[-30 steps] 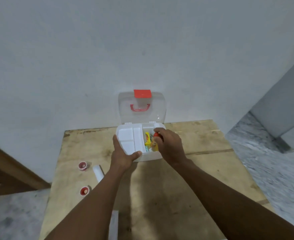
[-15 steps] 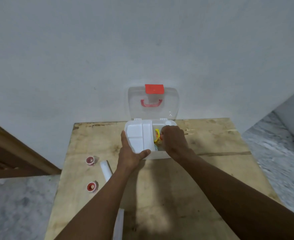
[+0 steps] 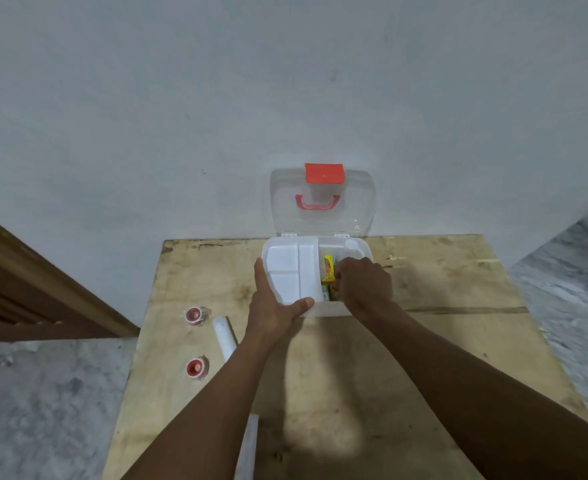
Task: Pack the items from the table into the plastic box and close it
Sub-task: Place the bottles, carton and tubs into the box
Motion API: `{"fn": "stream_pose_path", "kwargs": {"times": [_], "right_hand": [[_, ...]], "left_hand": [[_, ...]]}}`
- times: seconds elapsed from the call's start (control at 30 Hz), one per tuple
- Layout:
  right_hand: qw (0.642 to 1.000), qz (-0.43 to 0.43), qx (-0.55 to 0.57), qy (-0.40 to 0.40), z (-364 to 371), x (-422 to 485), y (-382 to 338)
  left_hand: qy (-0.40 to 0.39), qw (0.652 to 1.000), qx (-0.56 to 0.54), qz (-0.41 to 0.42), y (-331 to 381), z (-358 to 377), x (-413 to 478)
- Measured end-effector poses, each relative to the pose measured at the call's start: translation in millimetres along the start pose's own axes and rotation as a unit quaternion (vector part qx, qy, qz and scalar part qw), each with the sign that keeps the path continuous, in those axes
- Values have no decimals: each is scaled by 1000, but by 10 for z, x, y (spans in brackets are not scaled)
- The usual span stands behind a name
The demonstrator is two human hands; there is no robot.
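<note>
A white plastic box sits at the table's far edge, its clear lid standing open against the wall, with a red latch and red handle. A white divided tray fills the box's left half. My left hand grips the tray and box at the front left corner. Inside the right half, my right hand is closed on a small red-capped item beside a yellow packet. On the table to the left lie two small red-capped tubs and a white tube.
The wooden table stands against a grey wall. A second white object lies near the front edge, partly under my left forearm. A brown wooden frame is at the left, and mottled grey floor lies on both sides.
My right hand has pushed deeper into the box's right half with the red-capped item. The view has shifted, so the box sits further right in the frame. My left hand keeps its grip.
</note>
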State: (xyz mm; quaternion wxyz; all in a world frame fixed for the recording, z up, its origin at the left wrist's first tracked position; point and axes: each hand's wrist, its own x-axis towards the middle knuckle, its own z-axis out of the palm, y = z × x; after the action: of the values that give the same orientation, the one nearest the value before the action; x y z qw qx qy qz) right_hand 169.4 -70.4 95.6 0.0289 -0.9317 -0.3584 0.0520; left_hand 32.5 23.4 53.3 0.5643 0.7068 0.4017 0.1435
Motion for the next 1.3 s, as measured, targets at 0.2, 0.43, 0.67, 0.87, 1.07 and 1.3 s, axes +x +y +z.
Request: {"fn": "stream_pose_path", "kwargs": {"times": [0.2, 0.43, 0.67, 0.87, 1.07, 1.3], "right_hand": [[999, -4, 33, -3, 19, 1, 34], [993, 10, 100, 56, -32, -190, 201], [952, 26, 297, 73, -147, -351, 568], [921, -84, 368, -99, -86, -166, 771], [897, -117, 408, -121, 453, 306, 881], [889, -91, 432, -124, 731, 408, 907]], "left_hand": [[1, 1000, -4, 7, -13, 1, 16], [-1, 1000, -9, 6, -28, 7, 40], [-14, 999, -13, 29, -20, -16, 31], [-24, 997, -30, 60, -9, -15, 15], [-25, 998, -50, 37, 2, 1, 42], [-34, 998, -36, 26, 1, -6, 90]]}}
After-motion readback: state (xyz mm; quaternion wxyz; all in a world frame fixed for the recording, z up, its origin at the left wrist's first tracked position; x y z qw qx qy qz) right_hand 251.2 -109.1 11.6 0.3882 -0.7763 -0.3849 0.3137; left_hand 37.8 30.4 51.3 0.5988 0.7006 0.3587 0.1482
